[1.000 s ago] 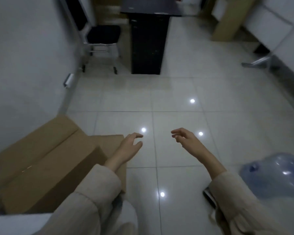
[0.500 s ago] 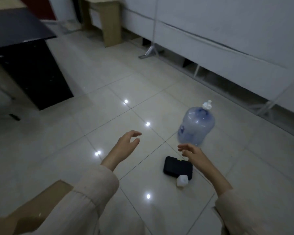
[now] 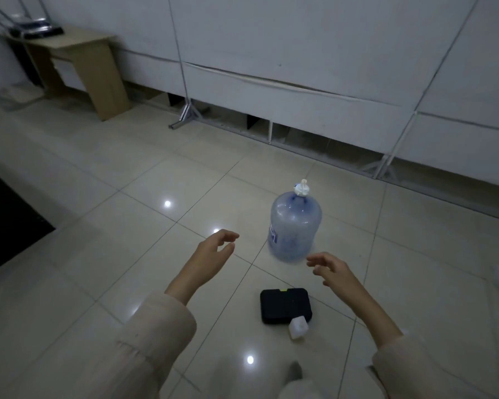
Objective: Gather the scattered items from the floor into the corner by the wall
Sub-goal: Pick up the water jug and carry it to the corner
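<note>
Water jug now nearer centre, left hand, right hand, grips loose, empty

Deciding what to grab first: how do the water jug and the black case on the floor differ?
The jug stands upright and tall; the case lies flat and low. The jug is see-through bluish plastic with a white cap; the case is opaque black. A small white block rests at the case's corner; nothing touches the jug. Both sit on the tiles, untouched by either hand.
</note>
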`<act>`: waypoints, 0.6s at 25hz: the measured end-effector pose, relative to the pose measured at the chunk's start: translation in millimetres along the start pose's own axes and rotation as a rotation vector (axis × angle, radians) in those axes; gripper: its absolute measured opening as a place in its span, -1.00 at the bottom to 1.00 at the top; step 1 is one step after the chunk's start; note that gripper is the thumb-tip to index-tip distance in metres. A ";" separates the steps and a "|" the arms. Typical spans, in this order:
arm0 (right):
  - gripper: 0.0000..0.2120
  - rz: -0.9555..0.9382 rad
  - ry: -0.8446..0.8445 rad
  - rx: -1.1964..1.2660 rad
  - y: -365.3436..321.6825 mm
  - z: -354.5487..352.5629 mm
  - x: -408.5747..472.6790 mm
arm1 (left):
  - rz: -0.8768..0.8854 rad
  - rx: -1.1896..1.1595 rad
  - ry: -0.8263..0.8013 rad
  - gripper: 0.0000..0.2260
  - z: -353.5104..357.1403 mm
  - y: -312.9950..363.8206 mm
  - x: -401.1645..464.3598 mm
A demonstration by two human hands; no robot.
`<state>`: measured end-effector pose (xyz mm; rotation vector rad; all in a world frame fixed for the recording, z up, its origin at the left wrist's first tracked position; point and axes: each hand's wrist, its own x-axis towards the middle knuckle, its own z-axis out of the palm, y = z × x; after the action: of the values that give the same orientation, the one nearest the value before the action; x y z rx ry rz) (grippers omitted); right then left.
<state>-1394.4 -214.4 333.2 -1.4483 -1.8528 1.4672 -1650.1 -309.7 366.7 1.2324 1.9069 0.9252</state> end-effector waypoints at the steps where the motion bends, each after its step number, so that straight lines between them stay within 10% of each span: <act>1: -0.77 0.002 0.009 0.003 0.6 -4.5 15.6 | 0.007 0.008 0.004 -0.79 2.1 2.4 15.1; 15: -0.71 0.059 0.098 0.022 -10.3 -92.0 235.5 | -0.031 0.045 -0.072 -0.75 39.5 42.3 228.1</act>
<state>-1423.3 35.8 309.1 -1.5482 -1.7438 1.4127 -1671.9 -76.3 345.5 1.2417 1.8943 0.8149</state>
